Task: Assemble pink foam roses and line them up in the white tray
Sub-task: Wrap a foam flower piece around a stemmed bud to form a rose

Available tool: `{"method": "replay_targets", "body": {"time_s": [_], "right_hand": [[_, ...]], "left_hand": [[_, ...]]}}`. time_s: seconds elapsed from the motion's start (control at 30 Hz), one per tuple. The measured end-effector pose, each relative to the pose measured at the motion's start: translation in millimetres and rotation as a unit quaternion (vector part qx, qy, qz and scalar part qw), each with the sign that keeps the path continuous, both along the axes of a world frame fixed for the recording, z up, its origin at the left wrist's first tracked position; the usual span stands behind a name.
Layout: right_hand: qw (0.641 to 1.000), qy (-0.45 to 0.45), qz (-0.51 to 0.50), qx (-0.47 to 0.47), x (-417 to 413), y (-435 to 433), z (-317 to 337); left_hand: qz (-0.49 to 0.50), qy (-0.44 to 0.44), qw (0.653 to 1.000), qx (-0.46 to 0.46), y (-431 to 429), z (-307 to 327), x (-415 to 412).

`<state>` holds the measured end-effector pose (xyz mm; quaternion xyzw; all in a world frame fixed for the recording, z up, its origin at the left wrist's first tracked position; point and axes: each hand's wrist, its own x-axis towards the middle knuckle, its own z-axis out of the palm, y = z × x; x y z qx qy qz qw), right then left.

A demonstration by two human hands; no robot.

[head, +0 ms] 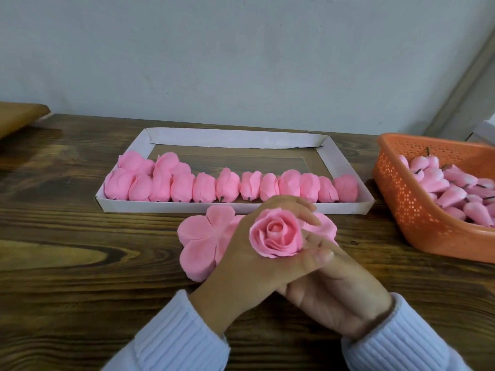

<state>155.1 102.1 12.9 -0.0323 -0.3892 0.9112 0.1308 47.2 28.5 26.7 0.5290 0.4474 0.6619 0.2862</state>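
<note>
Logged one assembled rose (276, 235) at frame centre, above the bench (80, 263), bloom facing up. Left hand (249, 253) wrapped round it from 9 o'clock, fingers curled over the far side toward 1 o'clock. Right hand (337, 293) tucked beneath from 5 o'clock, fingers reaching up to the bloom's 3 o'clock edge; cannot tell whether pinching the base or only propping it, base hidden. Noted flat petal cut-out (201, 242) on the bench at 9 o'clock of the hands, a second cut-out (325, 226) partly hidden at 2 o'clock. White tray (233, 207) at 12 o'clock, front row of finished roses (230, 184) filled nearly wall to wall, a few more set behind at its 9 o'clock end. Orange basket (417, 218) of bud cores (452, 196) at 3 o'clock. Judged step: final shaping before placing. Risks: outer petals springing loose on a slackened grip, given soft foam; creasing from over-squeezing; knocking the packed front row out of line when reaching over it; sleeve (182, 330) dragging the loose cut-out askew.
</note>
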Motion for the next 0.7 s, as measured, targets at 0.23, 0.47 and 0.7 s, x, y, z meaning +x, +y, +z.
{"method": "replay_targets", "body": {"time_s": [0.23,0.47,0.7], "right_hand": [[1.000,0.006,0.025,-0.007,-2,0,3],[0.999,-0.002,-0.049,-0.004,-1,-2,3],[0.985,-0.064,-0.127,0.100,4,3,14]], "left_hand": [[0.009,0.017,1.000,-0.024,1,-1,1],[0.031,0.025,0.999,-0.014,1,0,2],[0.087,-0.014,0.996,0.028,3,-1,-1]]}}
